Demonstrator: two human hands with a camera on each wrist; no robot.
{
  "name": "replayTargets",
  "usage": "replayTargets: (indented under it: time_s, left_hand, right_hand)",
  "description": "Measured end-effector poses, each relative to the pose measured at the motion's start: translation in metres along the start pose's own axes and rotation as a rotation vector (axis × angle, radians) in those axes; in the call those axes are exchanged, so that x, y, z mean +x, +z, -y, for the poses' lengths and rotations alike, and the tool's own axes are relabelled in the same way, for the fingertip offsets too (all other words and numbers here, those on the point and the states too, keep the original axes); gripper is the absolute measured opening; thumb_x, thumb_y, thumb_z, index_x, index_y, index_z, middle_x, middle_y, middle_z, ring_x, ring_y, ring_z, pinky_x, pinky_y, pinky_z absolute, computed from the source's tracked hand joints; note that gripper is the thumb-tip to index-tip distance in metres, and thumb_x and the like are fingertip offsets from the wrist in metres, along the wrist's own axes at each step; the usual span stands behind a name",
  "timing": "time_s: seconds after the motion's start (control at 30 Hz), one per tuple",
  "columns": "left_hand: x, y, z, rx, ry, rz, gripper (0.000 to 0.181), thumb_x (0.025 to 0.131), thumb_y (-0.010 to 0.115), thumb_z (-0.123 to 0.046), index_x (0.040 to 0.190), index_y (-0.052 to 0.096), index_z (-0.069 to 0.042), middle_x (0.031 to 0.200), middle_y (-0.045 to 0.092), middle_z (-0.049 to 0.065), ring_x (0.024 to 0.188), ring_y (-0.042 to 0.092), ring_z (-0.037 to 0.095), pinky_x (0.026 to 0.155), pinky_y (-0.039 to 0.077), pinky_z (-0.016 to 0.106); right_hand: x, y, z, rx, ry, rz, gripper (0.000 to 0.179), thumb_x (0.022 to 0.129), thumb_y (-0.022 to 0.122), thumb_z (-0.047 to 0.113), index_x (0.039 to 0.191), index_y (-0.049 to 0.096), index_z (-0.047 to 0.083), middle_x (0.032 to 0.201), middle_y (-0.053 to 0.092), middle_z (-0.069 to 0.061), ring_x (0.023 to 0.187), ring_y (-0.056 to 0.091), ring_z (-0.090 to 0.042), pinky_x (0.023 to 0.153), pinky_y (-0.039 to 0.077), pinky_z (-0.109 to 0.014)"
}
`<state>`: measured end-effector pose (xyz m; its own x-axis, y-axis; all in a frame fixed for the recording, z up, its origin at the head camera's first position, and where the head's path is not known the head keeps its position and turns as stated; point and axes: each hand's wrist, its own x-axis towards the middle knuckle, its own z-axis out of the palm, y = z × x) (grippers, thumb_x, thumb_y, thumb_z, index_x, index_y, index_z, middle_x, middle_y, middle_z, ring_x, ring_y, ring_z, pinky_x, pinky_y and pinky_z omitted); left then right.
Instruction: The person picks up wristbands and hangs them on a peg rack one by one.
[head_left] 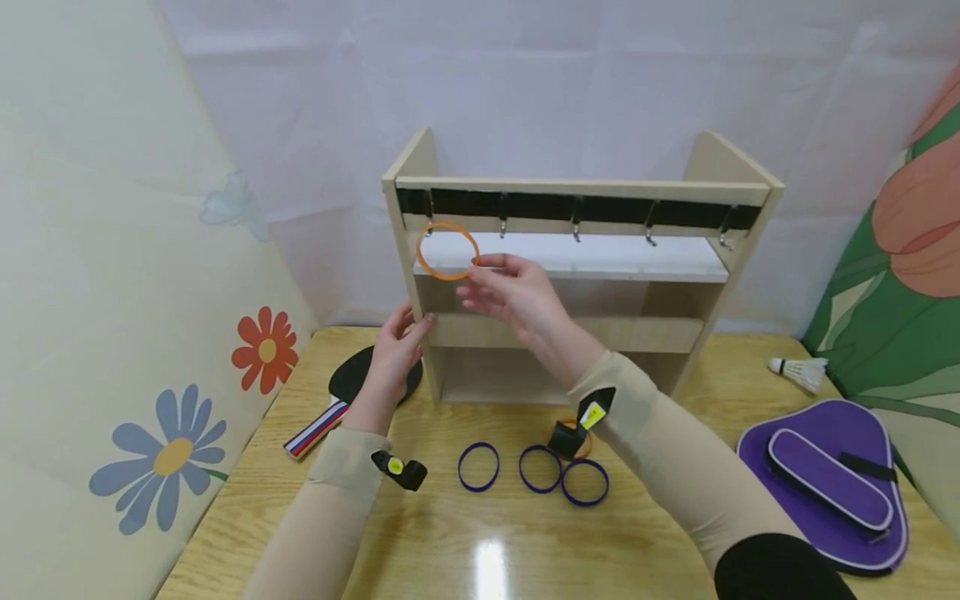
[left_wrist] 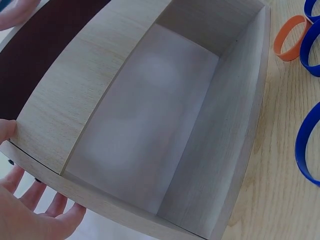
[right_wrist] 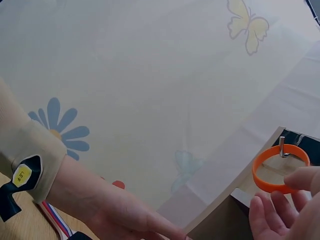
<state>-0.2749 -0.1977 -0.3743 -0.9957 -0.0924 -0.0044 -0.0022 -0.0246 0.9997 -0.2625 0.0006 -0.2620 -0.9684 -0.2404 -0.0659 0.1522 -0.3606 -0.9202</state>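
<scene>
In the head view my right hand (head_left: 521, 302) pinches an orange silicone wristband (head_left: 447, 277) between thumb and fingers. The band is raised in front of the leftmost metal hook (head_left: 429, 204) on a small wooden shelf (head_left: 600, 333). From the right wrist view, the hook's tip (right_wrist: 283, 147) shows at the top of the band's ring (right_wrist: 270, 187). My left hand (head_left: 393, 350) grips the shelf's left side panel. In the left wrist view its thumb lies at the front edge, and the fingers (left_wrist: 55, 205) rest along the panel's outer face.
Several more hooks line the black strip (head_left: 615, 208). Purple-blue wristbands (head_left: 478, 488) and another orange band (left_wrist: 278, 47) lie on the table below. A table tennis paddle (head_left: 322, 425) is at left; a shuttlecock (head_left: 802, 372) and a purple case (head_left: 787, 492) are at right.
</scene>
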Motion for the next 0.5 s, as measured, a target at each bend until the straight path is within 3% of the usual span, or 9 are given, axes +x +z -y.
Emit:
replayTargets:
  time_s: [0.5]
  left_hand:
    - [0.0007, -0.0005, 0.0002, 0.006, -0.015, 0.001, 0.061, 0.098, 0.061, -0.031, 0.153, 0.037, -0.019, 0.159, 0.034, 0.009, 0.143, 0.036, 0.029, 0.118, 0.027, 0.054]
  right_hand:
    - [0.0003, 0.0031, -0.0111, -0.085, 0.007, 0.014, 0.032, 0.093, 0.066, 0.003, 0.124, 0.060, 0.001, 0.115, 0.069, -0.019, 0.080, 0.071, -0.017, 0.077, 0.060, -0.030]
